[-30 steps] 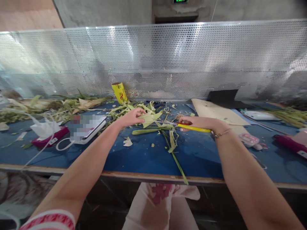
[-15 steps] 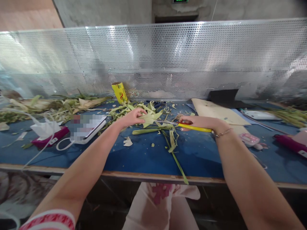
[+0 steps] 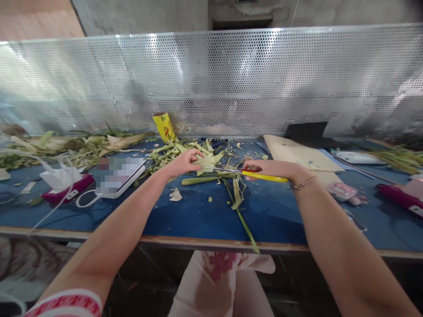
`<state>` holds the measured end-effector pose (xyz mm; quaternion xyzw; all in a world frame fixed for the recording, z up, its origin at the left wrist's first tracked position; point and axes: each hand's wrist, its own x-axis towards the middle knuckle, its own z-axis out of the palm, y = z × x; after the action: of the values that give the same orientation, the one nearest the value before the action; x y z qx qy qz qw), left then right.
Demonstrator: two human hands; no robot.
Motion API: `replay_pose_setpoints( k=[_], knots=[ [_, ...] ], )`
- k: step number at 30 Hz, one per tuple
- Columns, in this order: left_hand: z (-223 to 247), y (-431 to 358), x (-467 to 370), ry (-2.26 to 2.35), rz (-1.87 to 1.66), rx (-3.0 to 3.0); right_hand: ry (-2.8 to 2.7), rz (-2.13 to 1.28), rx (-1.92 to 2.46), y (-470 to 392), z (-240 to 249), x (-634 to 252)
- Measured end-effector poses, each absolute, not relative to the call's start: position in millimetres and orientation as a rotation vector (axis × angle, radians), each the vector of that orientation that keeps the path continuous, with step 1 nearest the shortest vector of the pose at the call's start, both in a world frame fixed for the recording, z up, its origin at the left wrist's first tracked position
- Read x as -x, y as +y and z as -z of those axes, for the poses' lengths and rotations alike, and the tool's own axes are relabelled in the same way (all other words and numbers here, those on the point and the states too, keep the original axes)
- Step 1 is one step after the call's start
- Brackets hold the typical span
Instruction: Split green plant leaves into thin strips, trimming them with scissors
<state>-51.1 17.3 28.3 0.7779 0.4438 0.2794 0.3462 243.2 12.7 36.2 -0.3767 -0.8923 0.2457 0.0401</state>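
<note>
Scissors [image 3: 247, 173] point left toward a leaf [image 3: 209, 162], long axis crosswise.

The right hand [image 3: 257, 168] has shifted slightly left, carrying the scissors [image 3: 264, 176] with it, so the yellow handle lies a little nearer the left hand [image 3: 187, 163]; the bracelet [image 3: 302, 184] has moved the same way; the left fingertips have edged slightly right, narrowing the gap between the hands; the leaf [image 3: 209, 162] in them shows a slightly altered outline, though whether it is cut cannot be told; the exit sign [image 3: 247, 1] has slid up, nearly out of view.
</note>
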Motion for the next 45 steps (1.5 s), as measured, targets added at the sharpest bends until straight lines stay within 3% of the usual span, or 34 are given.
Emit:
replay_pose_setpoints(
  k=[34,39,45],
  knots=[
    [-30,20,55,1.132,-0.787,-1.966,-2.684,-0.726,1.165,13,-40,-249],
    [-29,21,53,1.205,-0.896,-1.914,-2.707,-0.545,1.356,12,-46,-259],
    [-27,11,35,1.079,-1.093,-1.474,-2.491,-0.129,1.964,14,-40,-257]
  ],
)
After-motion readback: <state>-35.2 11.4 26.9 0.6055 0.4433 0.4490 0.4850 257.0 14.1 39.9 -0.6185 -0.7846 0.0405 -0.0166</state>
